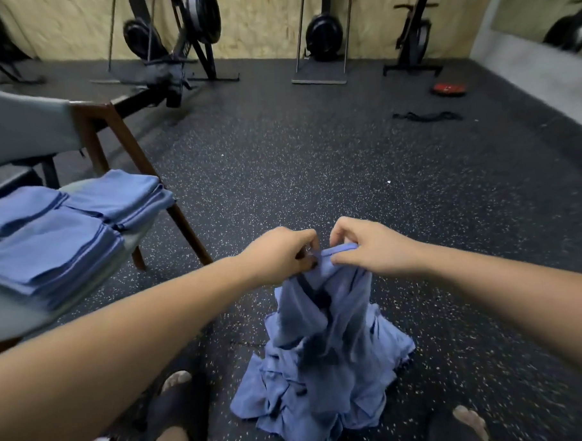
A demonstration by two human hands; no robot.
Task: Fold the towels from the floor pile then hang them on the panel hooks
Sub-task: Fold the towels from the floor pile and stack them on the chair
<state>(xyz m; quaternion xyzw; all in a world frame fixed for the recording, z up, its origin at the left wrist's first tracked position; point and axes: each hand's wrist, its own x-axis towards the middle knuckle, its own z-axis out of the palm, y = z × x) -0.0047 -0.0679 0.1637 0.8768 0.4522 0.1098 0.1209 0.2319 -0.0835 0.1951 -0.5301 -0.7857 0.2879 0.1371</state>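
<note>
view: head-worn wide-angle | faces forward and down | near: left hand (277, 254), right hand (367, 247) | far: floor (313, 152)

I see the towel pile (323, 379) on the floor (313, 159) at lower centre, folded towels (60, 243) on the chair (112, 128) left, machines (178, 38) behind.

Blue towels (326, 362), black floor (313, 159) w/ white specks, brown chair (112, 134) legs, red pad (448, 88).

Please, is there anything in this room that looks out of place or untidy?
Only small things: a black strap and a flat red object lie loose on the floor at the far right. The folded towels on the chair look neat.
</note>
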